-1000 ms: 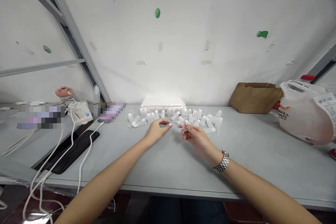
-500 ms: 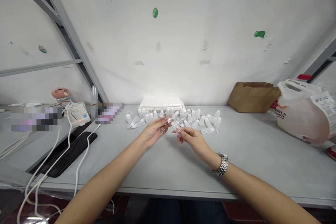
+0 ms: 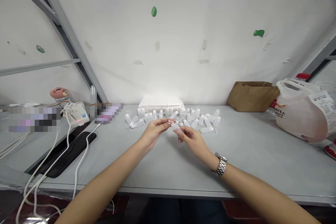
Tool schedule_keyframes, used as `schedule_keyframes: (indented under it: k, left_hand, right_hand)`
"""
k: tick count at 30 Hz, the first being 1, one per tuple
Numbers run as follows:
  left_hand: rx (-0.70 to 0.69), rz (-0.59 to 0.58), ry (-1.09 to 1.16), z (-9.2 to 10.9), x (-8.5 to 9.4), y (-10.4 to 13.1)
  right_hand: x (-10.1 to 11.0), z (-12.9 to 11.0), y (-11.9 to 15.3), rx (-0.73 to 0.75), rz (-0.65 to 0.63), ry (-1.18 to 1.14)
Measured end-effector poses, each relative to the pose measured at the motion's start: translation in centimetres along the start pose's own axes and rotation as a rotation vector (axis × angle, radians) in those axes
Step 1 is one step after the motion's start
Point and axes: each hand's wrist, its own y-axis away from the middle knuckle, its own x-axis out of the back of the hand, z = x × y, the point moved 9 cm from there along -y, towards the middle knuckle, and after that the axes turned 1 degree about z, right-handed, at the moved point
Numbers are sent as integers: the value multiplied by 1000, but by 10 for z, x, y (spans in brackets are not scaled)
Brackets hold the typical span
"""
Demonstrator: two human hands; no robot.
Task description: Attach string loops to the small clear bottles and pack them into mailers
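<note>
Above the grey table, my right hand grips a small translucent plastic bottle between thumb and fingers, tilted with its top toward the left. My left hand is closed in a pinch at the top end of that bottle, on what looks like its white cap; the fingertips hide most of it. Just behind both hands, several similar small bottles with looped cap straps lie or stand in a loose group. One of them lies on its side at the group's right front.
A stack of white boxes or sheets sits against the wall behind the bottles. On the right are a brown paper bag and a full white plastic bag. White cables, a charger and a black phone-like slab occupy the left.
My hands have come together: the left fingertips now meet the top of the bottle in my right hand, where a small gap showed before. The view has shifted slightly.
</note>
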Motion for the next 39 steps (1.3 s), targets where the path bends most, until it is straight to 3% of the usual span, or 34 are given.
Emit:
schedule_keyframes:
  k: [9, 14, 18, 22, 25, 30, 35, 39]
  left_hand:
    - [-39, 15, 56, 0, -1, 2]
    - [-47, -31, 49, 0, -5, 2]
    - [-71, 3, 17, -1, -4, 3]
    - [-54, -93, 81, -4, -15, 4]
    - [-75, -54, 70, -2, -12, 3]
    - [-127, 62, 79, 0, -2, 3]
    - [-94, 41, 101, -5, -4, 3]
    - [-71, -14, 75, -5, -7, 2]
  right_hand:
    - [-2, -1, 4, 9, 8, 24]
    - [-19, 13, 3, -184, -198, -437]
    - [-19, 24, 2, -326, -180, -654]
    - [-25, 30, 4, -401, -214, -758]
    - [-29, 33, 6, -426, -241, -748]
    - [-20, 28, 0, -295, -154, -548]
    - [-8, 22, -4, -204, -43, -349]
    - [-18, 21, 1, -232, -163, -538]
